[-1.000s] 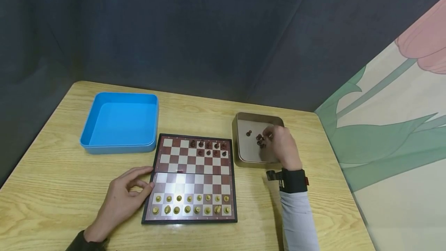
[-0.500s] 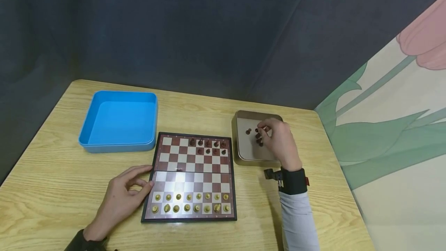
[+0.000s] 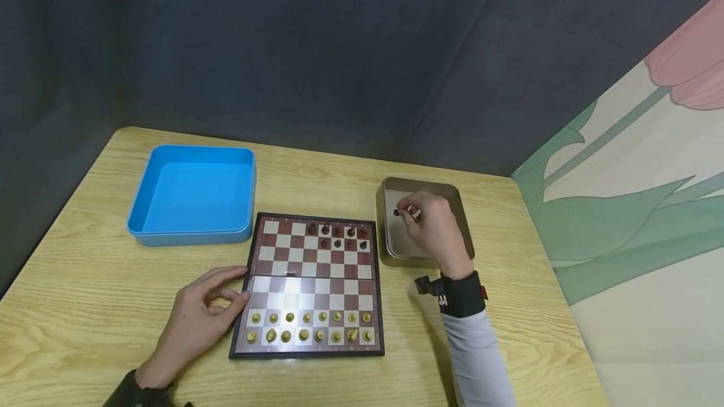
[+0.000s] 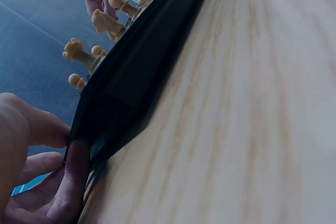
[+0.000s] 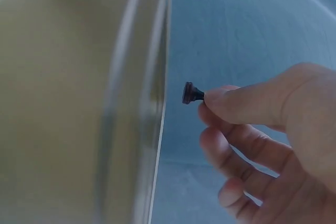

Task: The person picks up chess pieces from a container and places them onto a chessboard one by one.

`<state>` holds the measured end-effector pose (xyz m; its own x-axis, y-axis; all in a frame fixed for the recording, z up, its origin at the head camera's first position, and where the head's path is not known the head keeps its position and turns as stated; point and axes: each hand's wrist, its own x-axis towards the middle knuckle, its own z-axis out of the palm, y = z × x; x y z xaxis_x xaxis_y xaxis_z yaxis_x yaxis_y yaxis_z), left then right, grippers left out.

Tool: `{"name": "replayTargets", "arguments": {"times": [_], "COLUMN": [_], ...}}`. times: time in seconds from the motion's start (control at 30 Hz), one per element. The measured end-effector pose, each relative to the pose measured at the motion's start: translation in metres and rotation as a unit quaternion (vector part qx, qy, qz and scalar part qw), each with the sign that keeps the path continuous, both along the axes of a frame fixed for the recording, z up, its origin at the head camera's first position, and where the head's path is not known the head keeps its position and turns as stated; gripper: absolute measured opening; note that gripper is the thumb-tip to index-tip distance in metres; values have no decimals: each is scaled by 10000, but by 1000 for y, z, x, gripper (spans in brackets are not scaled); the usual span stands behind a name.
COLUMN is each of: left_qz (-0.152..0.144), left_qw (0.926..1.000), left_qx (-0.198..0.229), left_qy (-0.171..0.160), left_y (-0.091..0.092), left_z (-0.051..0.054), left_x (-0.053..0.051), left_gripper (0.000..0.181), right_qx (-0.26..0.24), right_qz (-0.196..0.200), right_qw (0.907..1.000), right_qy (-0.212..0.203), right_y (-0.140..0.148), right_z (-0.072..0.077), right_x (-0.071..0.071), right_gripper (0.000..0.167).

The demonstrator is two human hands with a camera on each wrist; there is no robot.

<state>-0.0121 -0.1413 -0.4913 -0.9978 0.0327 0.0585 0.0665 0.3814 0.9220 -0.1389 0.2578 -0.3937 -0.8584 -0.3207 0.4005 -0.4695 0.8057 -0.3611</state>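
My right hand (image 3: 432, 231) is over the gold-coloured tin (image 3: 410, 259) and pinches a small dark chess piece (image 5: 191, 93) between thumb and index finger. The piece's round base shows in the right wrist view; its top is hidden by the fingertips. My left hand (image 3: 195, 319) rests its thumb and index fingertips against the left edge of the chessboard (image 3: 308, 265). On the near two rows stand gold-coloured chess pieces (image 3: 303, 335). Several dark red chess pieces (image 3: 337, 231) stand on the right part of the far two rows.
A blue box (image 3: 195, 196) stands on the wooden table (image 3: 317, 171) at the back left, behind the board's left side. More dark pieces in the tin are mostly hidden by my right hand. A dark curtain (image 3: 283, 49) hangs behind the table.
My right hand has risen from the cluster of pieces in the tin and moved left, now with a dark chess piece pinched in its fingers. The left hand has stayed at the board's edge.
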Motion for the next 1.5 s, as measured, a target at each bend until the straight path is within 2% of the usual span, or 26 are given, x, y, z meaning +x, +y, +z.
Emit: {"name": "replayTargets", "arguments": {"times": [0.13, 0.37, 0.8, 0.97, 1.2, 1.5], "left_qz": [5, -28, -36, -31, -3, -46], "left_qw": [10000, 10000, 10000, 10000, 10000, 9997], "left_qx": [5, 3, 26, -17, -17, -56], "left_qy": [7, 37, 54, 70, 68, 246], "left_y": [0, 0, 1, 1, 1, 0], "left_z": [-1, -1, -4, -4, -3, -3], "left_x": [1, 1, 1, 2, 2, 2], "left_gripper": [46, 45, 46, 46, 46, 45], "right_qx": [175, 89, 301, 266, 167, 78], "right_qz": [171, 262, 389, 440, 706, 971], "right_qw": [9996, 9994, 9982, 9980, 9967, 9946], "right_qy": [116, -216, -334, -355, -365, -353], "right_y": [-9, -20, -36, -42, -55, -72], "right_z": [-5, -10, -15, -15, -13, -8], "right_x": [-1, 2, 8, 11, 10, 13], "right_gripper": [7, 8, 9, 9, 9, 11]}}
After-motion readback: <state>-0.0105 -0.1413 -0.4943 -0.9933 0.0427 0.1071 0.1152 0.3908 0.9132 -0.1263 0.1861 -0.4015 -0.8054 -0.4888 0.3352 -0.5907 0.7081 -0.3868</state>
